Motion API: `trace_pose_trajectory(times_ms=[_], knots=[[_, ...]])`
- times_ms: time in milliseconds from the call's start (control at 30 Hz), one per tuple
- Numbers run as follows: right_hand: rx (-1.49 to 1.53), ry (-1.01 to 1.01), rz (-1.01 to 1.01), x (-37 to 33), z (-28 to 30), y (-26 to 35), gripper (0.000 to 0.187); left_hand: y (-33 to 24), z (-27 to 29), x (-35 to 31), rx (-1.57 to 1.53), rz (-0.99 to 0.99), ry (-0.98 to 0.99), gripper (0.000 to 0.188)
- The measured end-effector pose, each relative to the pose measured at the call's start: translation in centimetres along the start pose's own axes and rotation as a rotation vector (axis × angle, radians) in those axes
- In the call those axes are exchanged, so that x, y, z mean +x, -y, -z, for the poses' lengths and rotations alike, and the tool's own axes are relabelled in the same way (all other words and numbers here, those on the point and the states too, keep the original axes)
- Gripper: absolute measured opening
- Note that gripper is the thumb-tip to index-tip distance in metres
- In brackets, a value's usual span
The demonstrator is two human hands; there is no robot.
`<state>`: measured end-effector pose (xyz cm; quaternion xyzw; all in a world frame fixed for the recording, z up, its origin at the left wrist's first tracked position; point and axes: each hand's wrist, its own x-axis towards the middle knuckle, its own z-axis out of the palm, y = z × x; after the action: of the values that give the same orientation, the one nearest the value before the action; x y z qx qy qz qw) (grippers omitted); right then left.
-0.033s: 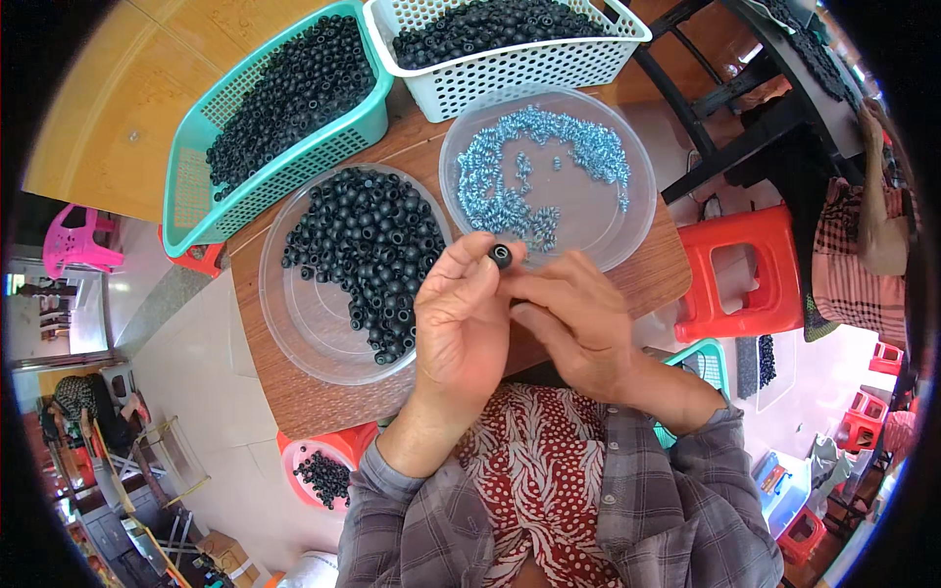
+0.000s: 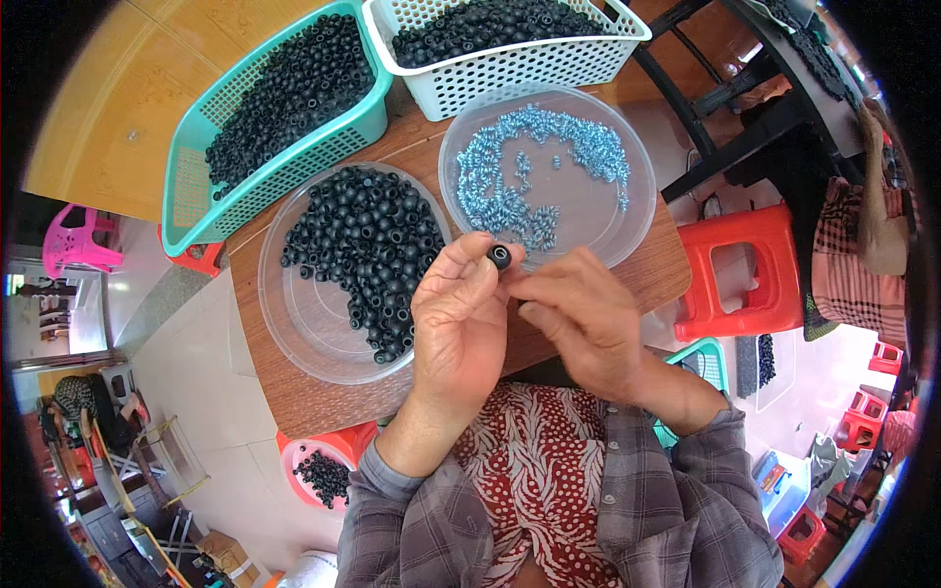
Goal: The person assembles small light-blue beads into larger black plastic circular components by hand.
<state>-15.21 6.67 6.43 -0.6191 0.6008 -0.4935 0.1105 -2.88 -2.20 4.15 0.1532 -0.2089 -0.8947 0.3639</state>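
Note:
Between its thumb and fingers my left hand [image 2: 459, 328] pinches a small round black cap [image 2: 500, 257], its hollow end up and a pale ring visible inside. My right hand [image 2: 583, 318] is close by on the right, its fingers curled and slightly blurred, the fingertips near the cap. Whether those fingers grip anything is hidden. Left of my hands, a clear round tub [image 2: 304, 343] holds many similar black caps [image 2: 368, 235]. Beyond my hands, a second clear tub [image 2: 598, 220] holds small bluish metal springs [image 2: 490, 201].
At the back of the brown table [image 2: 333, 407] stand a teal basket [image 2: 279, 162] and a white basket [image 2: 520, 78], both with black pieces. A red stool [image 2: 740, 274] is at the right. Below on the left, a pink bowl [image 2: 294, 465] holds more black pieces.
My right hand has shifted slightly right and upward, still near the cap. My left hand keeps its pinch on the cap with hardly any movement.

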Motion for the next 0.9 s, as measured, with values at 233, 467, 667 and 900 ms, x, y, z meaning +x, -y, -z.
trace_pose_trajectory(times_ms=[233,467,667,900], knots=[[0.580,-0.106,-0.336,0.6,1.6,-1.4,0.014,1.0,0.3,-1.0,0.143,0.008,-0.065,0.021],[0.858,-0.103,-0.505,0.4,0.9,-1.6,0.015,1.4,0.3,-1.3,0.220,0.012,-0.106,0.019],[0.798,-0.066,-0.475,0.2,0.5,-1.7,0.013,1.7,0.5,-1.3,0.192,0.014,-0.123,0.019],[0.465,-0.020,-0.279,-0.1,0.5,-2.3,0.015,1.6,0.8,-1.3,0.220,0.003,-0.138,0.019]])
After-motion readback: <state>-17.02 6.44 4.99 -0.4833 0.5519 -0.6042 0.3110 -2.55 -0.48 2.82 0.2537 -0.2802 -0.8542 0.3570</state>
